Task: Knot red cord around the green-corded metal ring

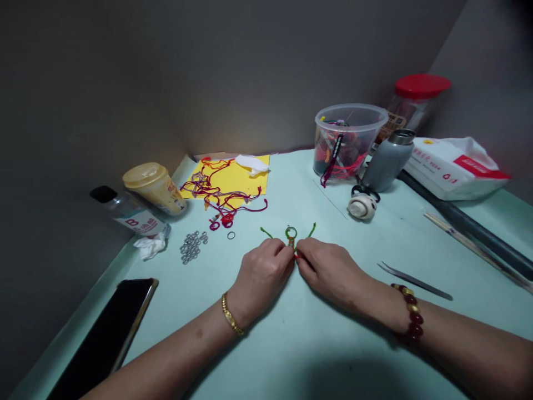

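Observation:
A small ring wrapped in green cord lies at the middle of the table, with orange and red strands below it. My left hand is closed on the cord from the left, its fingertips just below the ring. From the right, my right hand pinches the same cord, and the fingertips of both hands nearly touch. One green cord end sticks out above each hand. The knotted part between the fingers is mostly hidden.
Metal rings, a phone, a bottle and a cup are left. Tangled cords lie on yellow paper. Tweezers, a plastic tub, a grey flask and a white bag are right.

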Demonstrator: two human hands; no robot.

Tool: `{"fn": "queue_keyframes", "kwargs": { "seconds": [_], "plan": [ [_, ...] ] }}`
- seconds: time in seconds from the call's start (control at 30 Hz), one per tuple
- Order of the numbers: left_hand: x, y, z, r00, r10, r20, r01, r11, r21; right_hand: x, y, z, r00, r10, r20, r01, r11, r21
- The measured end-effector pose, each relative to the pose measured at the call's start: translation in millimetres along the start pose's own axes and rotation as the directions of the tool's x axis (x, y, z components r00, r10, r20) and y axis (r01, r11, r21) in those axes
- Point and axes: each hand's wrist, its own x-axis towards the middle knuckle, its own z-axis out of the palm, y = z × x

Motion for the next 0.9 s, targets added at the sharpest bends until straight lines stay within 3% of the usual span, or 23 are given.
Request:
{"fn": "queue_keyframes", "kwargs": {
  "seconds": [0.1, 0.2, 0.4, 0.5, 0.7, 0.9],
  "plan": [
    [-1, 3, -0.8, 0.999, 0.033, 0.008, -0.033, 0.998, 0.045, 0, 1, -1, 1.000, -0.013, 0.007, 0.013, 1.000, -0.010],
    [-3, 1, -3.9, 1.000, 0.027, 0.013, -0.026, 0.999, -0.025, 1, 4, -3, 1.000, -0.019, 0.010, 0.019, 1.000, 0.019],
    [-1, -11, -7.0, 0.990, -0.134, -0.051, 0.120, 0.968, -0.219, 1, 6, -9, 1.000, 0.000, 0.014, -0.002, 0.993, 0.119],
    [-1, -11, -3.7, 0.996, -0.084, -0.034, 0.075, 0.977, -0.199, 3, 10, -12, 1.000, 0.022, -0.017, -0.018, 0.983, 0.184],
    [-7, -8, 0.4, 0.990, 0.054, -0.134, -0.063, 0.996, -0.065, 17, 30, -7, 0.955, -0.212, -0.210, 0.249, 0.953, 0.174],
    [-8, -6, -0.8, 0.977, 0.147, -0.152, -0.152, 0.988, -0.019, 22, 39, 0, 0.918, -0.356, -0.177, 0.377, 0.921, 0.100]
  ]
}}
